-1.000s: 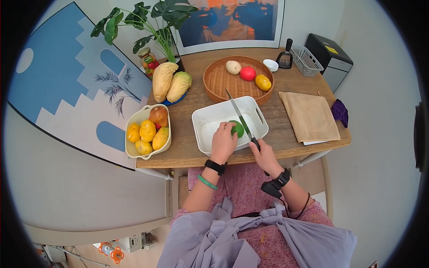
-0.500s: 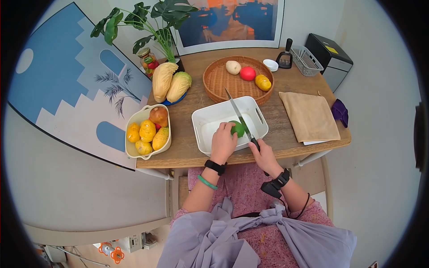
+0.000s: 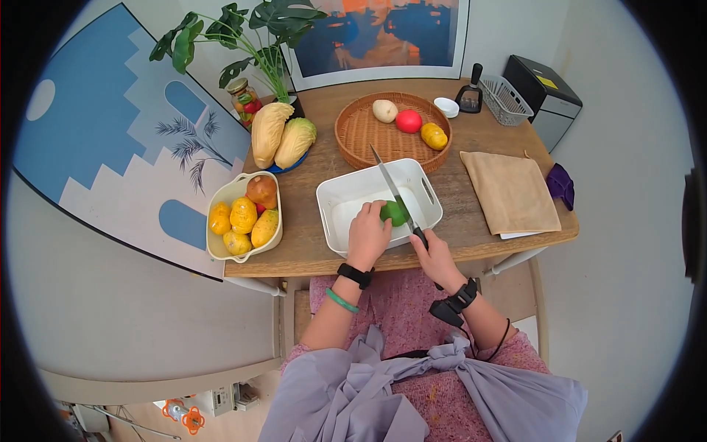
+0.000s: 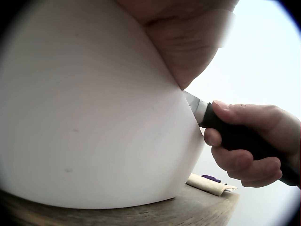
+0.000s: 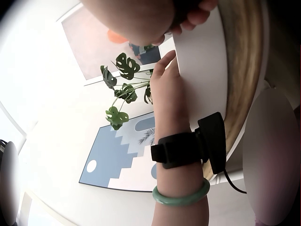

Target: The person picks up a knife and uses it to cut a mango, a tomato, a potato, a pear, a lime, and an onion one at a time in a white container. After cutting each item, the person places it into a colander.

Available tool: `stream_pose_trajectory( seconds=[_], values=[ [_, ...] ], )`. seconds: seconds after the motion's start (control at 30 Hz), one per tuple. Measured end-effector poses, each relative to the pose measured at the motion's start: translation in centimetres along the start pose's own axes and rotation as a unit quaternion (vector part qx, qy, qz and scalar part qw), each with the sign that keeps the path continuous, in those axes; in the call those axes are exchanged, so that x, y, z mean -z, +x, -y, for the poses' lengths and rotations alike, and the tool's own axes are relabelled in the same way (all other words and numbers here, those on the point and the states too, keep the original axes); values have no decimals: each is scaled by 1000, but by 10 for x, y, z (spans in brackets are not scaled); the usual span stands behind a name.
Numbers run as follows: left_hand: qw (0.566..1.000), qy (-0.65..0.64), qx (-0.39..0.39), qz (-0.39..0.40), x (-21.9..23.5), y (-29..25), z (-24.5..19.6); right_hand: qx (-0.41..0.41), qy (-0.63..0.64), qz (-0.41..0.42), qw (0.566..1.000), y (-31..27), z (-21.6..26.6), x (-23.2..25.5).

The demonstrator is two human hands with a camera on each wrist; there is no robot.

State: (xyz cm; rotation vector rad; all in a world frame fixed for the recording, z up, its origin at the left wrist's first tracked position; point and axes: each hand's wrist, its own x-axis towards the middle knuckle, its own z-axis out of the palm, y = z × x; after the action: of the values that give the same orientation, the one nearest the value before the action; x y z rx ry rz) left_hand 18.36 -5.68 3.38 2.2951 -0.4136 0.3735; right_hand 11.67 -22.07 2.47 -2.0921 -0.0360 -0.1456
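A smooth, round green fruit or vegetable [image 3: 393, 213] is inside the white plastic bin [image 3: 335, 200] at the table's front edge. My left hand [image 3: 368, 234] reaches over the near rim and holds it from the left with bent fingers. My right hand [image 3: 436, 259] grips the black handle of a long knife [image 3: 392, 180]. The blade slants away to the upper left, right alongside the green piece, and its tip overlaps the bin's far rim. In the left wrist view the right fingers wrap the knife handle [image 4: 244, 140], while the bin wall hides the green piece.
Behind the bin sits a wicker tray [image 3: 356, 140] with a few vegetables. A cream basket of yellow fruit [image 3: 243, 214] stands left, cabbages [image 3: 283, 140] behind it. To the right lies a beige cloth bag [image 3: 509, 193]; a grater [image 3: 469, 96] and grey basket [image 3: 507, 103] are farther back.
The green piece has shifted very slightly right, against the knife. Both hands and the knife stay almost where they were.
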Motion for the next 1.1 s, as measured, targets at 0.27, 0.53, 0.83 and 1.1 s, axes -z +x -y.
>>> stream_pose_trajectory(
  seconds=[0.27, 0.53, 0.83, 1.1],
  values=[
    [997, 50, -53, 13, -3, 0, 3, -6, -6, -23, 1000, 0, 0, 1],
    [996, 51, -37, 68, -7, 1, 11, 4, -3, -43, 999, -2, 5, 4],
    [997, 12, -24, 70, -3, 3, 6, -9, -14, -22, 1000, -2, -1, 2],
    [997, -7, -25, 73, -5, 3, 8, -18, -26, -10, 999, 0, 4, 6]
  ],
)
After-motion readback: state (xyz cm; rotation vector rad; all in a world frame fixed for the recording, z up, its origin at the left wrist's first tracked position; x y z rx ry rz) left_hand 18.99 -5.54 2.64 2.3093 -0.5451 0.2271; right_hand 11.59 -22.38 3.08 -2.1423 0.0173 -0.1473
